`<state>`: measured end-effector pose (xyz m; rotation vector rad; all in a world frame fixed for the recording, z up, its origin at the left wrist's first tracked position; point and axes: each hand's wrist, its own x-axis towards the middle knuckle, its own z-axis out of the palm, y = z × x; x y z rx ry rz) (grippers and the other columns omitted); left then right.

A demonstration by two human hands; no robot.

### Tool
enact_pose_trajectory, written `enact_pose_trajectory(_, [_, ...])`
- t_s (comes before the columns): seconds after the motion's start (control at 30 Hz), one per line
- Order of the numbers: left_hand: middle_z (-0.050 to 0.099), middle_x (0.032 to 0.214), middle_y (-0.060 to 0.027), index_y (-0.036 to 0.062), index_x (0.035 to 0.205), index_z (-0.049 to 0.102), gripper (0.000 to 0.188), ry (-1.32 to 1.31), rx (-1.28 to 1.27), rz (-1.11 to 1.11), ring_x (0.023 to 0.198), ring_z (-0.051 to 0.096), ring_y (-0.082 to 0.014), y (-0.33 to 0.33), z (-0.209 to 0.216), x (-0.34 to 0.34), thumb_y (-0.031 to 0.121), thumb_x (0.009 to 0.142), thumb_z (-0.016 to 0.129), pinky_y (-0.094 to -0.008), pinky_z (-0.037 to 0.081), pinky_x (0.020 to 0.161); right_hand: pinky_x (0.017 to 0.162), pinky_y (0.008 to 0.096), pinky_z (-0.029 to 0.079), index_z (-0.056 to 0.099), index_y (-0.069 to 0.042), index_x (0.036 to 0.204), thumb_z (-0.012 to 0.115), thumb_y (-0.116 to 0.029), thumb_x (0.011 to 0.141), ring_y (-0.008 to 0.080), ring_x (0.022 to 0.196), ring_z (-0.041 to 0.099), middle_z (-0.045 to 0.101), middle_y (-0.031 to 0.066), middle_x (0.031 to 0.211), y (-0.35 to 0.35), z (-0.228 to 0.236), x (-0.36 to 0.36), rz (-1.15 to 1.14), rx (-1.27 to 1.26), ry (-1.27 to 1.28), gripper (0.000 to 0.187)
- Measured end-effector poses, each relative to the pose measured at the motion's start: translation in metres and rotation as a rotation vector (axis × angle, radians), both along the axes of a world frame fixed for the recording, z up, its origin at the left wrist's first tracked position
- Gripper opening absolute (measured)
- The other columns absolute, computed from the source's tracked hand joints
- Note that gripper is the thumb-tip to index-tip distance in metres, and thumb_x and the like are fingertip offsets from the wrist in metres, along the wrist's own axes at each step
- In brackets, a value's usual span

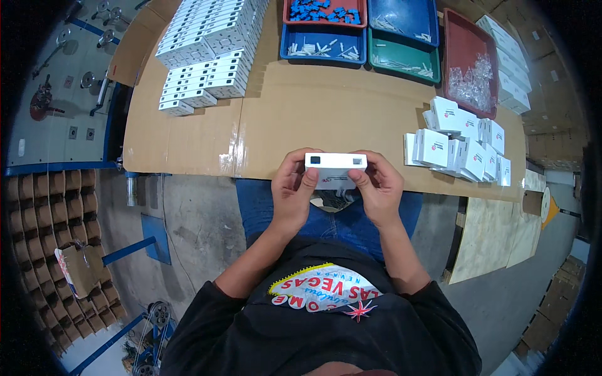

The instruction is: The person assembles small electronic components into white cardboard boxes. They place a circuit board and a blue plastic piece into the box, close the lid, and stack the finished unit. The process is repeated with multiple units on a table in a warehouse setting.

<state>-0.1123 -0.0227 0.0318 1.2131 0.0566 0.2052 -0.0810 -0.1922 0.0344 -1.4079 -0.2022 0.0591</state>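
Between my two hands is a small white box [335, 161], held just past the near edge of the cardboard-covered table [313, 119]. A dark square and a small pale patch mark its narrow side, which faces up. My left hand [295, 188] grips the left end, thumb on the near face. At the other end my right hand [380, 189] grips it the same way. Large stacks of similar white boxes [207, 78] stand at the far left. On the right lies a loose group of white boxes [461, 147] with dark and red print.
At the back are a red tray [323, 24] of blue pieces, blue trays [323, 61] and a green tray [401, 75] with small white parts. Beside them a dark red tray [448, 47] contains clear plastic pieces. More white boxes [511, 81] stand behind it.
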Motion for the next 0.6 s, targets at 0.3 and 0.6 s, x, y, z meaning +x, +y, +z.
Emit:
enact_pose_trajectory(0.3, [0.068,0.116,-0.0077,-0.0009,0.132,0.056,0.032,0.268,-0.107,0.117,0.108,0.063,-0.0126,0.001,-0.017,0.014,0.011,0.103,0.065,-0.0295,0.05,0.095,0.1,0.0386,0.054,0.046,-0.003,0.15,0.081,-0.01,0.087,0.0298,0.132,0.057,0.051,0.0191,0.15,0.014,-0.008,0.009,-0.107,-0.324,-0.074,0.073])
enact_pose_trajectory(0.6, [0.056,0.148,-0.0121,0.0037,0.142,0.048,0.037,0.16,-0.076,-0.125,0.137,0.054,-0.0193,-0.009,-0.018,-0.008,0.024,0.111,0.05,-0.0338,0.05,0.103,0.103,0.0362,0.048,0.051,-0.001,0.147,0.068,-0.003,0.092,0.0255,0.123,0.061,0.057,0.0187,0.142,0.03,-0.044,0.01,0.053,-0.27,-0.001,0.057])
